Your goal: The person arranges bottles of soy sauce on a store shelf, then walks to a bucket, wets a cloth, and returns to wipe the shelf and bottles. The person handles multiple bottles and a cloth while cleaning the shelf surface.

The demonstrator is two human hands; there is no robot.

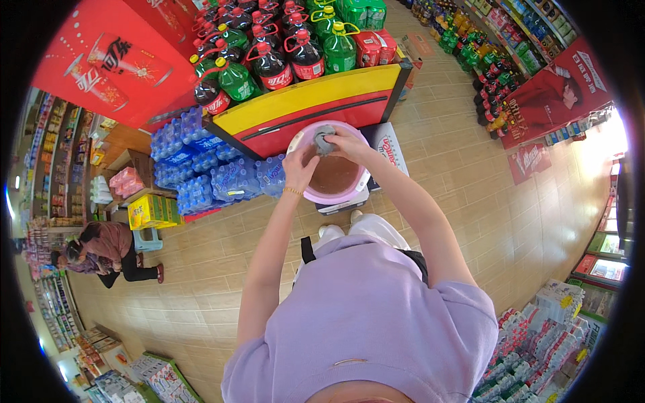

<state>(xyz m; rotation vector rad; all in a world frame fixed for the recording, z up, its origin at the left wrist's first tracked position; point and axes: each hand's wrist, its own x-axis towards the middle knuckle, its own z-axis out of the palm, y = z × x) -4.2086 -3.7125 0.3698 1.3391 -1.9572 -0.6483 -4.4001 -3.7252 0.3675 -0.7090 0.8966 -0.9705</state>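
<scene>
Before me a pink plastic basin (330, 198) holds murky brown water (332, 176). It rests on cartons, one of them a white and dark box (392, 151). Over the far part of the basin, my right hand (348, 145) grips a bunched grey cloth (323, 140). My left hand (301, 169) is at the basin's left side, its fingers reaching over the rim close to the cloth. Whether those fingertips touch the cloth is hard to tell.
Behind the basin stands a yellow and red display stand (312, 101) with large soda bottles (272, 65). Shrink-wrapped water packs (221, 176) are stacked at the left. A seated person (108, 249) is farther left, near a blue stool (147, 240). Tiled floor (468, 201) extends to the right.
</scene>
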